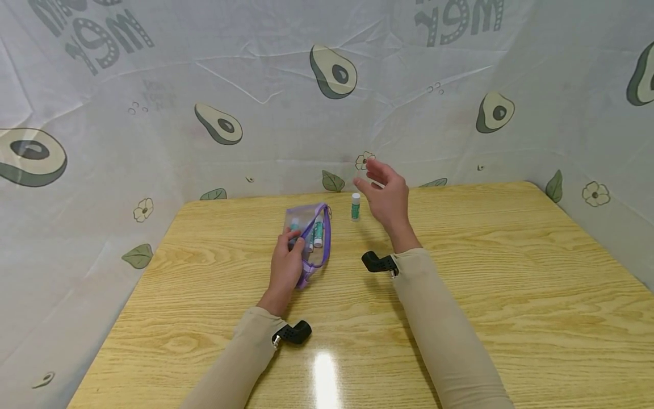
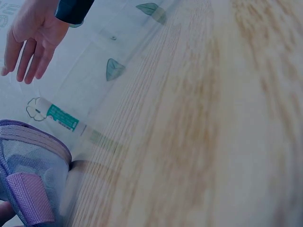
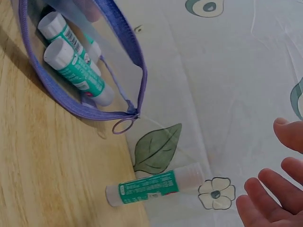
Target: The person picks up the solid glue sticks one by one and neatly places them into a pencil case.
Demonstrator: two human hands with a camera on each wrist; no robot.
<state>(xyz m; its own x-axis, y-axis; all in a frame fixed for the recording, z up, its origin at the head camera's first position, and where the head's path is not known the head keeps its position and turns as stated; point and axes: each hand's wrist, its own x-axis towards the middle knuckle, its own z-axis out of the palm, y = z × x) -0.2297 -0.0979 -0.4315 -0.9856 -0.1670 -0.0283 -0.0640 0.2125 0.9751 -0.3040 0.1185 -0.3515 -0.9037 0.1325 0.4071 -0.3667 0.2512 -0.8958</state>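
My left hand (image 1: 287, 261) grips the side of a see-through mesh zip pouch (image 1: 327, 238) with purple edging, thumb on the near side and fingers on the far side. The pouch mouth gapes toward the right, and several green-and-white glue sticks (image 3: 78, 73) lie inside it. Another glue stick (image 1: 355, 208) stands upright on the table, just right of the pouch. Above and to the right of that stick is my right hand (image 1: 389, 196), raised, fingers spread and loosely bent, holding nothing. In the left wrist view only the pouch's end and its lilac tab (image 2: 31, 198) show.
The wooden table (image 1: 490, 272) ends at a white cloth (image 1: 286, 96) printed with avocados, leaves and flowers, which hangs behind and at the sides. A black wrist camera (image 1: 379, 262) sits on the right sleeve, another wrist camera (image 1: 296, 332) on the left.
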